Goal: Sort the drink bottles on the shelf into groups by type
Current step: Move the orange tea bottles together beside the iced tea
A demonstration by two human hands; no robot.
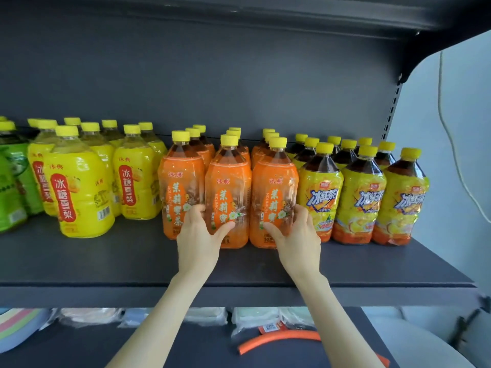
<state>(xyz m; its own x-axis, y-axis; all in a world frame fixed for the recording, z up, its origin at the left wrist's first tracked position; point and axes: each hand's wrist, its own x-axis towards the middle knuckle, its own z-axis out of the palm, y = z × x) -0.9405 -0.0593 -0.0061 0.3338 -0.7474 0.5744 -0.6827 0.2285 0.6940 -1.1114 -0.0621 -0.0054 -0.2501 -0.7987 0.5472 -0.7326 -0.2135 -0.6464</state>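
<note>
- Head view: a dark grey shelf (106, 261) carries four kinds of drink bottles, all upright with yellow caps, grouped side by side.
- Far left are green bottles (10, 187), cut off by the frame edge; I cannot count them.
- Next are yellow bottles (79, 187) with red label patches. At least eight caps show, and the back ones overlap.
- In the centre are nine orange bottles (180, 192), in three columns of three.
- To the right are nine iced tea bottles (364, 192), dark liquid above yellow-and-orange wraps, also three columns of three.
- The left hand (198, 237) grips the middle orange bottle (228, 181) in the front row low down, fingers tucked in at its left side and thumb across its front.
- The right hand (297, 237) grips the right orange bottle (275, 181) in the front row, thumb on its front and fingers wrapped round its right side, just beside the iced tea.
- The two hands are apart, one bottle each; both bottles stand on the shelf.
- The lower shelf (79, 349) holds one curved orange tube (279, 337) and several clear packets (87, 316).
- A white cable (451, 144) hangs on the wall at right.
</note>
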